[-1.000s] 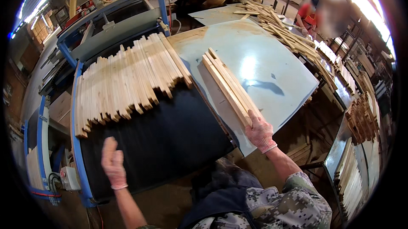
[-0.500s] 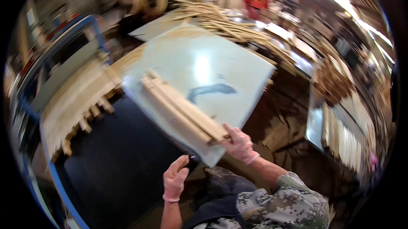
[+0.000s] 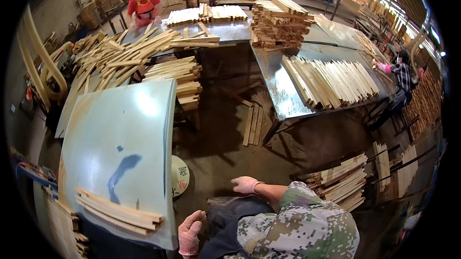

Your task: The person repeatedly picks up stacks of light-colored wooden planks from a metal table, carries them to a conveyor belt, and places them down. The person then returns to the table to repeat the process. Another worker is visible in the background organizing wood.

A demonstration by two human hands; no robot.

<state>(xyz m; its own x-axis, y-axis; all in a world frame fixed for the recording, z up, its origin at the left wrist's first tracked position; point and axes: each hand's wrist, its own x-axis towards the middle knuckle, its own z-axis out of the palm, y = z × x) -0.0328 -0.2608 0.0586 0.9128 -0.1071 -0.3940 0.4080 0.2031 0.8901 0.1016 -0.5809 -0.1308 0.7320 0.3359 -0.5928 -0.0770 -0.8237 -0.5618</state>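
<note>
My left hand (image 3: 190,232), in a pinkish work glove, hangs beside the right edge of the pale blue sheet-topped table (image 3: 96,139). Its fingers are loosely bent with nothing in them. In a matching glove, my right hand (image 3: 246,185) is held out in front of my dark apron, over the floor. Its fingers are stretched out and it holds nothing. A few wooden strips (image 3: 120,213) lie side by side near the table's front edge, left of my left hand, touched by neither hand.
A round pale lid or stool top (image 3: 180,176) is by the table's right edge. Loose strips (image 3: 129,57) lie heaped beyond it. Ahead right, a metal table (image 3: 288,107) bears a row of strips (image 3: 331,83). More strips (image 3: 341,182) are stacked at right. Two people work farther off.
My right hand has come off the ends of the wooden strips, which now rest untouched on the table. My view has swung to the right, bringing the metal table and stacks into sight.
</note>
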